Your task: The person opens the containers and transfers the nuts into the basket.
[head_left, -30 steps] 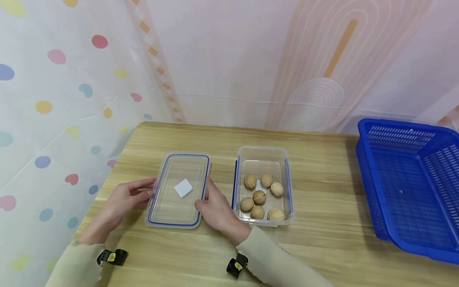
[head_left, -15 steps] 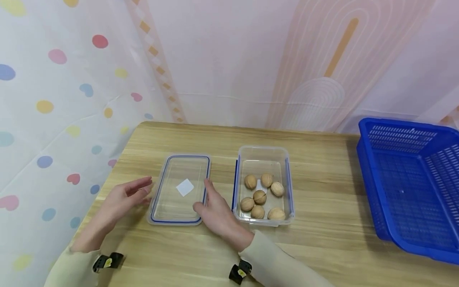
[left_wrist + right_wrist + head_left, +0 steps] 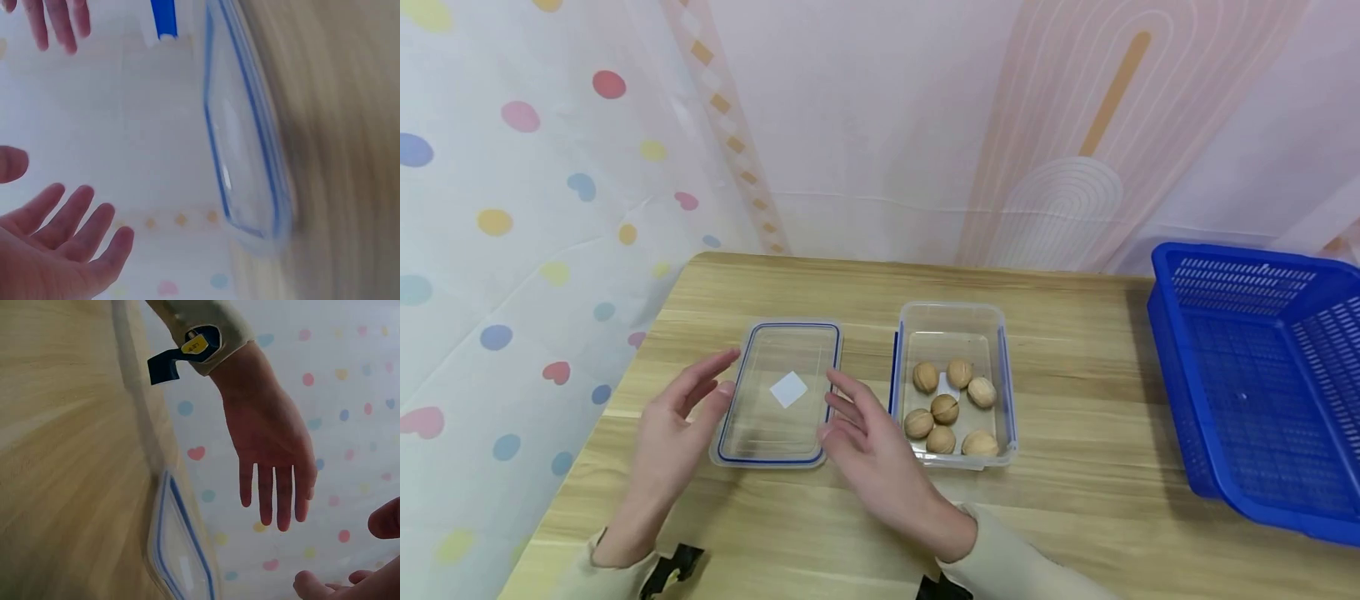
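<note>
A clear lid [image 3: 771,354] with a blue seal lies flat on the table, a white square label [image 3: 788,389] near its middle. My left hand [image 3: 673,437] hovers over the lid's left side, fingers loosely spread and holding nothing. Across from it, my right hand [image 3: 883,458] is above the lid's right edge, palm turned inward, also holding nothing. Both palms face each other in the left wrist view, with the lid [image 3: 247,137] below them. Just right of my right hand stands an uncovered clear box [image 3: 952,311] with several walnuts [image 3: 945,409] inside.
A blue plastic basket [image 3: 1187,400] stands at the right of the wooden table [image 3: 1075,375]. A patterned curtain [image 3: 880,125] hangs behind the table and along its left side.
My hands have come off the lid's two edges and risen above it. The lid has shifted very slightly and now lies still. Box and walnuts stay in place.
</note>
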A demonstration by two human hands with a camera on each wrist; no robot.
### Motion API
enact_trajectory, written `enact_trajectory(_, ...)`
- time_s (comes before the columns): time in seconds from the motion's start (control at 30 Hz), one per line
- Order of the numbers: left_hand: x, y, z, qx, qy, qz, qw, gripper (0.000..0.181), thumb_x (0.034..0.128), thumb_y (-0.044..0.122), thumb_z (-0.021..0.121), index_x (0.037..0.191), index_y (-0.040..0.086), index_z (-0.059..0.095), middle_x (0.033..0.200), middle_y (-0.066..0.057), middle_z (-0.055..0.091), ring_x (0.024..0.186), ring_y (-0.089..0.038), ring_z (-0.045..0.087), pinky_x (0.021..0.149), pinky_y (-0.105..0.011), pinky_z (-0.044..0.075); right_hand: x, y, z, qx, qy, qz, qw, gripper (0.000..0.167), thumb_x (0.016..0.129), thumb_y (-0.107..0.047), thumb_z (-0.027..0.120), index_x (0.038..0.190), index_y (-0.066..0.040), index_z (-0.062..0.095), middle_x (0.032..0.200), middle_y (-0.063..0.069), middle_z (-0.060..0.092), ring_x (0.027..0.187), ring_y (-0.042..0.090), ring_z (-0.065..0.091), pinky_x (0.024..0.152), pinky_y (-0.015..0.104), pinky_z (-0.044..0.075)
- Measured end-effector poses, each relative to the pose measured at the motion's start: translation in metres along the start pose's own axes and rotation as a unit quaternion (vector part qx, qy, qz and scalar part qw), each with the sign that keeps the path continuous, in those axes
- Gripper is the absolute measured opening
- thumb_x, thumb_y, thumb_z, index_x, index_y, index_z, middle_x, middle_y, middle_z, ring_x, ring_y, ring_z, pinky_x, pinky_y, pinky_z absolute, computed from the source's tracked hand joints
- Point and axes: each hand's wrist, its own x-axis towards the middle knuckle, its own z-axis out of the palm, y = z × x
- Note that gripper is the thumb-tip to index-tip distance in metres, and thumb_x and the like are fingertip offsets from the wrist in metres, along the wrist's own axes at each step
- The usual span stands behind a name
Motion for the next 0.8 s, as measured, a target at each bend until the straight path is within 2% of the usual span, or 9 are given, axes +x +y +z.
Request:
enact_trajectory(0.13,-0.003,0.011,0.012,-0.015,0.016,0.025,0.9994,0.035,0.1044,0.008,0.06,0.139,0.004,0.064,0.139,-0.004,0.066,0.128,0.0,0.056,0.108,-0.015,0.041,-0.008,-0.006,-0.011,0.0,0.008,-0.023,0.9997,0.055,0.105,-0.009,0.056,0.157,-0.006,0.038,0.162,0.009,0.04,0.146,0.03,0.043,0.114,0.028,0.042)
enact_trajectory(0.3,-0.005,0.022,0.026,-0.012,0.011,0.082,0.9965,0.043,0.1006,0.006,0.062,0.143,0.01,0.063,0.143,-0.009,0.063,0.136,-0.004,0.05,0.112,-0.017,0.037,-0.016,-0.015,-0.029,-0.038,0.031,-0.05,0.9976,0.049,0.105,-0.008,0.056,0.153,-0.006,0.045,0.157,0.005,0.047,0.143,0.024,0.048,0.113,0.034,0.044)
enact_trajectory(0.43,-0.006,0.027,0.038,-0.002,-0.011,0.112,0.9936,0.049,0.0984,0.011,0.061,0.147,0.012,0.059,0.15,-0.006,0.058,0.143,-0.016,0.046,0.117,-0.021,0.031,-0.022,-0.02,-0.047,-0.079,0.052,-0.06,0.9937,0.043,0.105,-0.008,0.057,0.149,-0.008,0.053,0.149,0.004,0.056,0.137,0.021,0.054,0.108,0.033,0.049)
enact_trajectory(0.6,-0.003,0.033,0.055,-0.002,-0.036,0.165,0.9856,0.054,0.0975,0.02,0.059,0.151,0.014,0.055,0.156,-0.006,0.051,0.148,-0.029,0.041,0.121,-0.028,0.025,-0.028,-0.021,-0.073,-0.109,0.074,-0.069,0.9889,0.038,0.105,-0.009,0.059,0.142,-0.006,0.06,0.142,0.007,0.063,0.132,0.024,0.059,0.104,0.031,0.052)
enact_trajectory(0.7,-0.001,0.035,0.065,0.014,-0.051,0.193,0.9799,0.055,0.1011,0.031,0.057,0.152,0.012,0.053,0.159,-0.009,0.048,0.149,-0.034,0.038,0.123,-0.04,0.026,-0.03,-0.021,-0.087,-0.128,0.092,-0.074,0.9846,0.036,0.105,-0.01,0.061,0.14,-0.004,0.062,0.141,0.009,0.064,0.13,0.022,0.06,0.106,0.028,0.049)
enact_trajectory(0.8,0.001,0.036,0.074,0.042,-0.073,0.201,0.976,0.06,0.1026,0.04,0.055,0.152,0.007,0.051,0.162,-0.01,0.043,0.151,-0.035,0.034,0.122,-0.053,0.027,-0.033,-0.021,-0.099,-0.142,0.109,-0.07,0.9814,0.035,0.105,-0.012,0.062,0.139,-0.005,0.063,0.14,0.008,0.065,0.129,0.02,0.06,0.106,0.025,0.049)
